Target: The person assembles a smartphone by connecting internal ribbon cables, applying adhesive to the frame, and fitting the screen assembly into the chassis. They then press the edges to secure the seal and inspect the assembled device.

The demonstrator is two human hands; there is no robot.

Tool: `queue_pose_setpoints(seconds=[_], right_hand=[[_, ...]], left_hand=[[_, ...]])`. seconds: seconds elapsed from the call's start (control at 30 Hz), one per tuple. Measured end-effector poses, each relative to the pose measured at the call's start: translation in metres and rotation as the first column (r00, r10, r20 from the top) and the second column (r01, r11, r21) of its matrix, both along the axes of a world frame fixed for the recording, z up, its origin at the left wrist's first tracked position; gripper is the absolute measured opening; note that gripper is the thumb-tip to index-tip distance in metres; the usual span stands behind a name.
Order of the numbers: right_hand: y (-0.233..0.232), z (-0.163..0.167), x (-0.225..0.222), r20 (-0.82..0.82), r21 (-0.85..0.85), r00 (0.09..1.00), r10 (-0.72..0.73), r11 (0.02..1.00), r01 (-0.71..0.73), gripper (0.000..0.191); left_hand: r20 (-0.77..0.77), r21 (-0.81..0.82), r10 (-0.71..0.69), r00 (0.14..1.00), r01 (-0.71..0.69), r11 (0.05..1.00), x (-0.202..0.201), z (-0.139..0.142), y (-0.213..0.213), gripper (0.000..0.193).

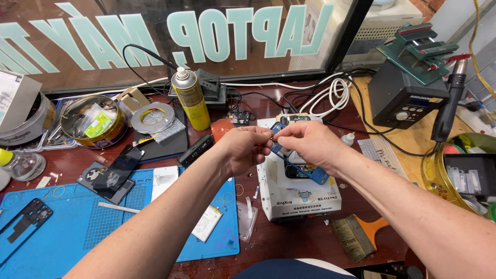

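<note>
Two hands, left hand point(247, 149) and right hand point(305, 142), pinch one thin wire point(273, 137) above one white box point(298, 192) mid-tabletop, beside one blue mat point(93, 227); shop window behind.

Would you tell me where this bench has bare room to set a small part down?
Bare patches: blue mat below the dark phone, and wood between white box and brush. Crowded behind, round the spray can and cables.

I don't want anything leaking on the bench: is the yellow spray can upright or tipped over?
Upright. The yellow spray can stands on its base on the wooden table, white nozzle on top, behind the blue mat.
</note>
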State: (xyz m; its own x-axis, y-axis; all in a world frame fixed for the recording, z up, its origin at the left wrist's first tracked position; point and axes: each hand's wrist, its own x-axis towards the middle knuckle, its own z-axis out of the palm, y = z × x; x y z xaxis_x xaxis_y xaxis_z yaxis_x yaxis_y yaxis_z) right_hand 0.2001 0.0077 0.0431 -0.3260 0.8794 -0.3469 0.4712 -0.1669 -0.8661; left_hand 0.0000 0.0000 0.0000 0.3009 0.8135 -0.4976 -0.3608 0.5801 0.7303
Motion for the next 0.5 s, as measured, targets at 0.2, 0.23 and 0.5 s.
queue_pose_setpoints(seconds=[0.2,0.23,0.5], right_hand=[[0.007,0.011,0.022,0.080,0.026,0.996,-0.027,0.999,0.025,0.026],[0.007,0.012,0.025,0.078,0.067,0.995,-0.055,0.996,0.050,0.026],[-0.001,0.010,0.019,0.070,0.442,0.996,-0.055,0.897,0.019,0.020]], left_hand=[[0.108,0.005,0.047,0.993,-0.048,0.999,0.008,-0.012,0.007,0.011],[0.130,0.009,0.048,0.990,-0.050,0.999,0.008,-0.012,0.008,0.013],[0.247,0.022,-0.001,0.969,-0.005,1.000,0.017,-0.013,0.011,0.014]])
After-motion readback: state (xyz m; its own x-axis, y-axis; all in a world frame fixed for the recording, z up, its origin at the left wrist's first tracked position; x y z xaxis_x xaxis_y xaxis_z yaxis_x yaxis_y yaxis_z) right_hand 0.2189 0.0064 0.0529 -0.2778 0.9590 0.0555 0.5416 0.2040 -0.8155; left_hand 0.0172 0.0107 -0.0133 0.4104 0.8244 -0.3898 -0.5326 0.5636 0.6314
